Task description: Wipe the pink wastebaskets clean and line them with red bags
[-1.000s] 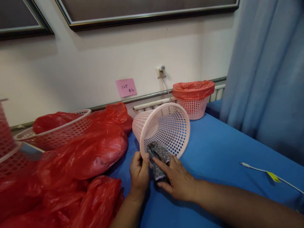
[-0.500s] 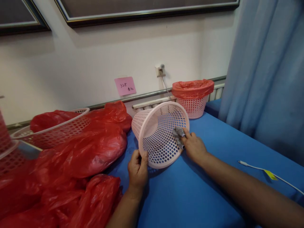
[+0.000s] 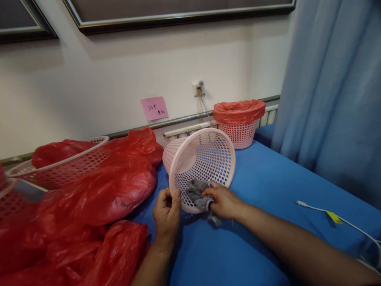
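Note:
A pink perforated plastic basket (image 3: 218, 155) lies on its side on the blue table cover, its mouth turned toward me. My left hand (image 3: 167, 212) pinches the lower left of its rim between thumb and fingers. Bunched in my right hand (image 3: 224, 200) is a grey cloth (image 3: 197, 192), pressed against the inside of the basket near the lower rim. Part of the cloth hangs below the hand, slightly blurred.
Red plastic bags (image 3: 113, 182) heap up at the left beside a wide pink basket (image 3: 86, 163). A pink basket lined with a red bag (image 3: 239, 123) stands at the back. A white cable (image 3: 315, 208) lies at right; a blue curtain (image 3: 324, 99) hangs beyond.
My right hand has moved the cloth left and down, from the right side of the basket's inside to its lower rim. The left hand keeps its hold on the rim.

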`<state>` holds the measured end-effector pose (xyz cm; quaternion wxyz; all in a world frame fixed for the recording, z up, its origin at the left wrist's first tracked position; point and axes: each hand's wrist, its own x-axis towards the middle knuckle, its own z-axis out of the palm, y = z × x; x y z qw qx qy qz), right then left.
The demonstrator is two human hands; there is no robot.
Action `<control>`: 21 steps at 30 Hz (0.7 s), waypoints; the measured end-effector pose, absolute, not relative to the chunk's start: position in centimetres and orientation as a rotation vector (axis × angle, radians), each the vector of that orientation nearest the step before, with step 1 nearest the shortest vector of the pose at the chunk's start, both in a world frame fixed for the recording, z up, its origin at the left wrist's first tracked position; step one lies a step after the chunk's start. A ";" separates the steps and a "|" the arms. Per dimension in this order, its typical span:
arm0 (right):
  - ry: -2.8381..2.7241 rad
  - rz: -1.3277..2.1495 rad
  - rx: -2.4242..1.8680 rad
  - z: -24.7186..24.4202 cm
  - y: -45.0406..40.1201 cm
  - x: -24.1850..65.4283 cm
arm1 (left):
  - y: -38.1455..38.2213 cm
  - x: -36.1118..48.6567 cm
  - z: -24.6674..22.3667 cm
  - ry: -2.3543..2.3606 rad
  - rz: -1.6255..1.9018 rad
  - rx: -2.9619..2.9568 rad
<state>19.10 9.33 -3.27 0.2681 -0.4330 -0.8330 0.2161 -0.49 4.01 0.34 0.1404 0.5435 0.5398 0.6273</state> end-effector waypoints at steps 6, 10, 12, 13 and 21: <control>-2.142 0.131 -1.642 -2.1 12.2 25.7 | 4.1 -0.6 0.2 1.570 1.785 1.564; -2.124 0.345 -1.612 -3.0 11.9 25.6 | 4.3 -0.3 -0.2 1.555 1.744 1.548; -2.164 0.481 -1.518 -3.9 11.7 24.8 | 4.6 0.4 -1.0 1.525 1.661 1.565; -2.171 0.529 -1.482 -4.4 11.7 24.3 | 4.7 0.8 -1.5 1.505 1.595 1.585; -2.094 0.785 -1.142 -7.1 12.5 22.8 | 5.6 2.4 -4.2 1.401 1.163 1.754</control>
